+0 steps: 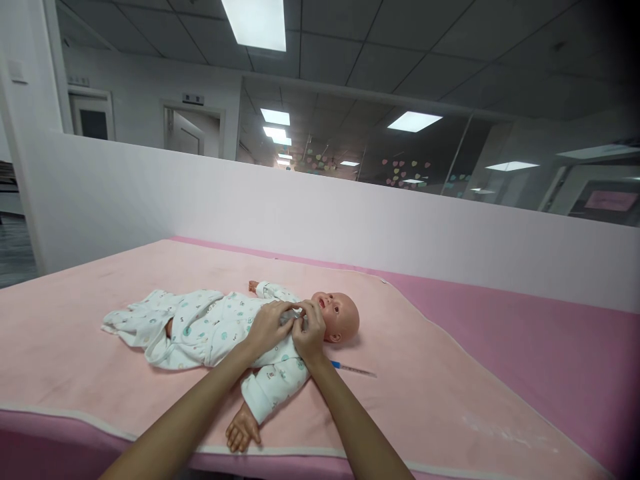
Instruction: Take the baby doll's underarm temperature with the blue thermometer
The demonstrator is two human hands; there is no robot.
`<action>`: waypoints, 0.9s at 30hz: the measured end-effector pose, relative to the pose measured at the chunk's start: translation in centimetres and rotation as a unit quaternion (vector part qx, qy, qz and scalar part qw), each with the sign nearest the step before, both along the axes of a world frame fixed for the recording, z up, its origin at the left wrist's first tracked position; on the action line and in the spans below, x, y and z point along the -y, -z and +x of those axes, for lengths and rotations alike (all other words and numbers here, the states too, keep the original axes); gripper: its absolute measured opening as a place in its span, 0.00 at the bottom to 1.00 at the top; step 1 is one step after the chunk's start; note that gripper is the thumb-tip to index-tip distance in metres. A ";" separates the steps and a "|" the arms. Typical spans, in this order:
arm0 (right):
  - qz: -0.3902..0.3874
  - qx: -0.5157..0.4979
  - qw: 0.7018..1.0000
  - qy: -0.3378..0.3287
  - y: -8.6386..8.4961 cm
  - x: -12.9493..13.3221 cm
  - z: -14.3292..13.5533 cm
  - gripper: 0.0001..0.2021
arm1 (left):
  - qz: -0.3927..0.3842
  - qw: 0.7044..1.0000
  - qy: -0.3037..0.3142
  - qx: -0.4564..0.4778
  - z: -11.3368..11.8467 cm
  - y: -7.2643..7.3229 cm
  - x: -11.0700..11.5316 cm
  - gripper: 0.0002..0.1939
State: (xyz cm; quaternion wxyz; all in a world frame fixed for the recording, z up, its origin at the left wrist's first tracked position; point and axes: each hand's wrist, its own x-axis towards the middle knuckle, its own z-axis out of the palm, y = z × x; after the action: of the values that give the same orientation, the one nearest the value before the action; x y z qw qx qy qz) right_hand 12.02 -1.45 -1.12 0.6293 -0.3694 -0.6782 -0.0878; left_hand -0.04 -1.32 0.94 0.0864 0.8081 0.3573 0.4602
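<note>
A baby doll [345,313] lies on its back, its head to the right and its face turned up. It wears a white long-sleeved baby outfit [215,327] with green and grey prints. At the doll's upper chest, just below the chin, my left hand [270,327] is closed with its fingers pinched at the collar of the outfit. Against it, my right hand [309,327] is curled at the same spot, fingertips nearly meeting the left ones. Pale whitish material shows between them; its details are too small to tell. Beside my right forearm lies a thin thermometer [355,369] with a blue end.
A peach-pink mat [425,407] covers the pink padded table [550,327]. A low white partition [350,220] runs along the back, with glass panels above it. Doorways [193,130] stand beyond at the left.
</note>
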 end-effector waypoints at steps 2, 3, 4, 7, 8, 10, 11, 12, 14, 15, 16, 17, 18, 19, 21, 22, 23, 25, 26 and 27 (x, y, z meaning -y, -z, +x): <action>0.001 0.005 1.000 0.000 0.0 0.0 0.0 0.17 | 0.001 1.000 -0.009 0.000 0.0 0.1 -0.1 0.12; 0.003 0.006 1.000 0.001 -0.1 0.1 0.0 0.17 | 0.001 1.000 -0.013 -0.001 0.0 0.1 -0.1 0.11; 0.006 0.007 1.000 0.002 -0.1 0.1 0.0 0.17 | 0.000 1.000 -0.017 -0.003 0.0 0.2 -0.2 0.11; 0.015 0.011 1.000 0.005 -0.1 0.1 0.0 0.16 | 0.002 1.000 -0.029 -0.006 0.0 0.2 -0.2 0.10; 0.017 0.014 1.000 0.007 0.0 0.1 0.0 0.16 | 0.004 0.999 -0.032 -0.006 0.1 0.2 -0.2 0.10; 0.021 0.018 1.000 0.012 0.0 0.1 0.0 0.15 | 0.007 0.999 -0.039 -0.006 0.2 0.2 -0.1 0.10; 0.022 0.019 0.999 0.013 0.0 0.1 0.0 0.15 | 0.009 0.999 -0.042 -0.006 0.2 0.2 0.0 0.10; 0.023 0.019 0.999 0.013 0.0 0.1 0.0 0.15 | 0.011 0.999 -0.044 -0.006 0.2 0.1 0.1 0.10; 0.032 0.019 0.999 0.014 0.0 0.1 0.0 0.15 | 0.013 0.999 -0.053 0.001 0.1 -0.1 0.3 0.10; 0.039 0.019 0.999 0.016 0.0 0.1 0.0 0.15 | 0.011 0.998 -0.059 0.010 -0.2 -0.3 0.4 0.11; 0.047 0.020 0.999 0.019 -0.1 0.1 0.1 0.16 | 0.006 0.997 -0.067 0.024 -0.5 -0.6 0.5 0.11; 0.054 0.021 0.998 0.022 -0.2 0.1 0.1 0.16 | -0.003 0.996 -0.078 0.042 -0.9 -0.8 0.4 0.11; 0.061 0.021 0.998 0.025 -0.2 0.1 0.2 0.16 | -0.016 0.994 -0.090 0.064 -1.5 -1.1 0.3 0.12; 0.066 0.020 0.997 0.026 -0.3 0.0 0.2 0.16 | -0.031 0.991 -0.100 0.086 -2.1 -1.3 0.2 0.13; 0.075 0.016 0.997 0.027 -0.3 0.0 0.3 0.16 | -0.060 0.984 -0.110 0.123 -3.2 -1.5 -0.4 0.15; 0.080 0.013 0.996 0.027 -0.4 0.0 0.3 0.16 | -0.070 0.985 -0.098 0.125 -3.7 -1.6 -0.7 0.16; 0.085 0.013 0.996 0.026 -0.4 0.1 0.4 0.16 | -0.078 0.987 -0.082 0.114 -4.0 -1.5 -1.0 0.16; 0.086 0.023 0.996 0.026 -0.5 0.2 0.3 0.16 | -0.083 0.993 -0.048 0.066 -4.2 -1.3 -1.5 0.15; 0.081 0.037 0.996 0.027 -0.6 0.2 0.2 0.15 | -0.083 0.995 -0.039 0.042 -4.2 -1.1 -1.7 0.15; 0.070 0.056 0.996 0.028 -0.7 0.4 0.1 0.15 | -0.082 0.996 -0.037 0.023 -4.1 -0.9 -1.7 0.14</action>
State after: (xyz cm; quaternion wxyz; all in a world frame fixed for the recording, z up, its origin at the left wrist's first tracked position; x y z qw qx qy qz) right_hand 12.13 -1.82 -0.39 0.6118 -0.3380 -0.6939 -0.1731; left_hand -4.12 0.43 1.86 0.1437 0.7737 0.4209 0.4511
